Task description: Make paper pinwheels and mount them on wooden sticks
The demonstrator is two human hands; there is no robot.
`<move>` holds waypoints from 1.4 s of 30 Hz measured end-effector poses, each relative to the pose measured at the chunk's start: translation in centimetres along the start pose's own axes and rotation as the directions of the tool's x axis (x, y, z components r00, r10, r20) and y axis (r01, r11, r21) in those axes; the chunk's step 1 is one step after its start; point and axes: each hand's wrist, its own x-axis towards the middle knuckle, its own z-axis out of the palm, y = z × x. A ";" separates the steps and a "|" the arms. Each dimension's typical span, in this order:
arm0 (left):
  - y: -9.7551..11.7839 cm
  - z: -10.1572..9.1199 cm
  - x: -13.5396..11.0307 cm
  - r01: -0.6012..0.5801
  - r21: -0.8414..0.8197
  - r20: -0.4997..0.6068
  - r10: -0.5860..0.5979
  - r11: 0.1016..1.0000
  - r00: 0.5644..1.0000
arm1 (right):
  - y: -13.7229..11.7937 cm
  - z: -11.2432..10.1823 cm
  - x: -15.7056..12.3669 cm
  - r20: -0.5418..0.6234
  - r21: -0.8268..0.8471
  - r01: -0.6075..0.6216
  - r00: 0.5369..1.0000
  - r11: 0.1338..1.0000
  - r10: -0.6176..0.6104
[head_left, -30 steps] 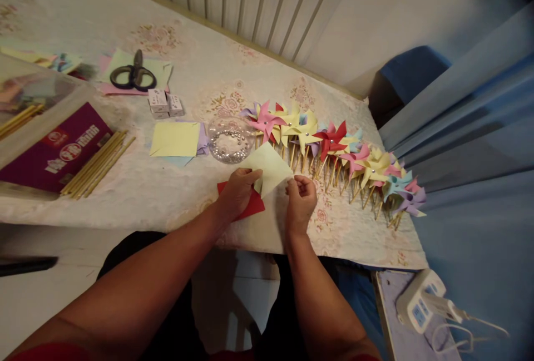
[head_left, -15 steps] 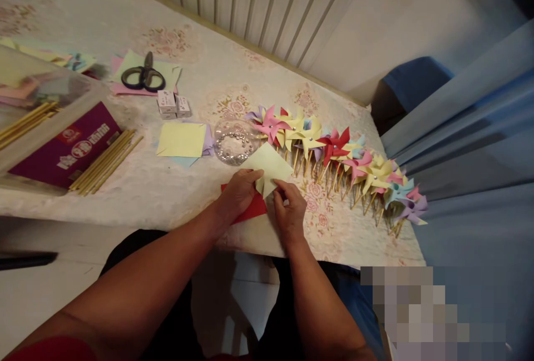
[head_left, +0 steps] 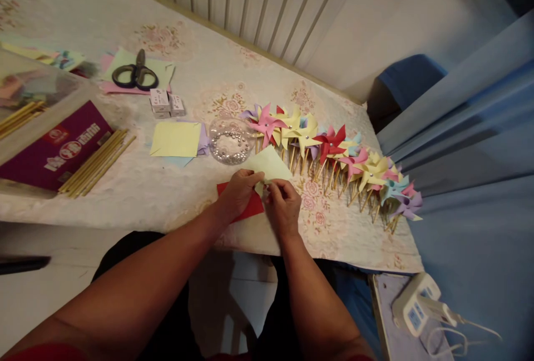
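Held over desk (head_left: pixel 167 199) nr front edge: pale green paper (head_left: pixel 274 162), pinched betw. thumb + fingers in grip of L hand (head_left: pixel 241 191) and by fingertips in grip of R hand (head_left: pixel 285 201) at near side. Below L hand, partly hidden: red paper (head_left: pixel 251 209). Just beyond: clear round dish (head_left: pixel 231 123) w/ small silvery bits. To R: row of multicol. pinwheels (head_left: pixel 331 142). To L: paper stack (head_left: pixel 174 139), yellow on top. Farther L: small boxes (head_left: pixel 159 100), scissors (head_left: pixel 137 74) on papers (head_left: pixel 164 74), loose sticks (head_left: pixel 98 165) beside purple-labelled bin (head_left: pixel 45 152).
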 end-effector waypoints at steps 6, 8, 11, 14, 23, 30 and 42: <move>-0.7 -0.1 0.2 -0.014 -0.011 0.024 0.014 1.000 1.000 | -0.8 0.4 -0.1 -0.031 0.069 -0.086 0.996 0.994 0.088; -0.8 0.0 0.2 -0.004 -0.024 0.031 0.005 1.000 0.999 | -0.9 0.5 0.0 -0.056 0.074 -0.101 0.993 0.992 0.105; -0.8 0.1 0.1 0.003 -0.015 0.011 -0.002 1.000 1.000 | -0.8 0.7 0.0 -0.084 0.091 -0.116 0.989 0.989 0.124; -0.8 0.1 0.0 0.004 0.014 -0.006 -0.004 1.000 1.000 | -0.8 0.8 0.0 -0.092 0.096 -0.125 0.987 0.987 0.134; 0.2 0.8 -0.6 0.029 0.098 -0.064 -0.023 0.995 0.998 | -1.1 0.7 0.1 -0.084 0.044 -0.158 0.983 0.986 0.162; 0.3 0.9 -0.7 0.012 0.144 -0.087 0.001 0.990 0.996 | -0.9 0.7 0.2 -0.074 0.051 -0.157 0.984 0.986 0.161; 0.2 0.7 -0.7 -0.004 0.175 -0.077 0.017 0.985 0.997 | -0.3 0.6 0.2 -0.053 0.029 -0.147 0.988 0.989 0.148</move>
